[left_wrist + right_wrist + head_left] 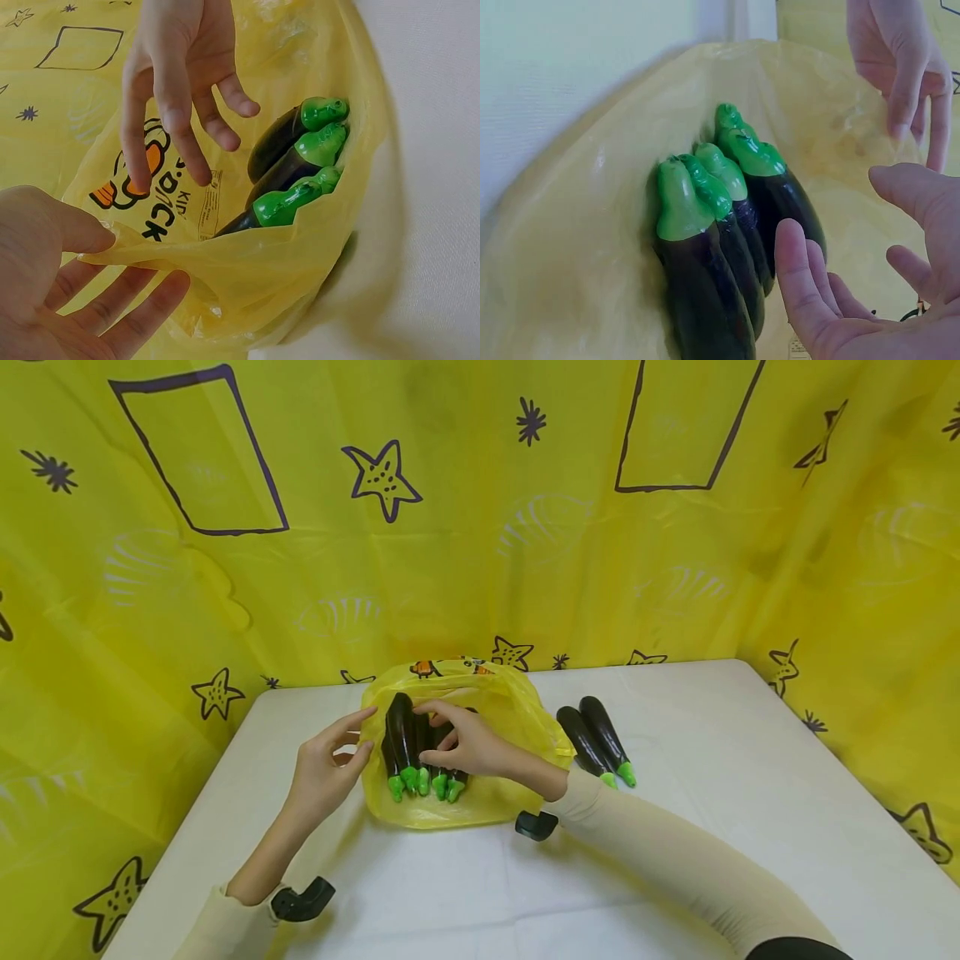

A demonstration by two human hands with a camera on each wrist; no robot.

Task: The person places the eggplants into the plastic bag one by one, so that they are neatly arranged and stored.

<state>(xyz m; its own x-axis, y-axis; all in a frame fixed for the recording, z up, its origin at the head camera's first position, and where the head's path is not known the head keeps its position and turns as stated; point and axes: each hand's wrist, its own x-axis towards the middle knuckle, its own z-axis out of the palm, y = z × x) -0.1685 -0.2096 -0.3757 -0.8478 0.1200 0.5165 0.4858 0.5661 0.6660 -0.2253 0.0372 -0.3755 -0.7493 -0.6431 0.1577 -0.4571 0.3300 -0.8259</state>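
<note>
A yellow plastic bag (495, 800) lies with its mouth spread wide on the table. Inside its left half, several dark purple eggplants (402, 731) lie side by side, green stem ends toward me. My left hand (322, 770) pinches the bag's left rim between thumb and fingers, as the left wrist view also shows. Over the eggplants, inside the bag mouth, my right hand (480, 745) has its fingers spread and holds nothing. In the right wrist view its fingertips are beside the dark body of one eggplant (791, 214).
Two more eggplants (606, 731) lie on the white tabletop (712, 760) just right of the bag, partly behind my right forearm. A yellow curtain (450, 568) with drawn stars hangs along the back and sides of the table.
</note>
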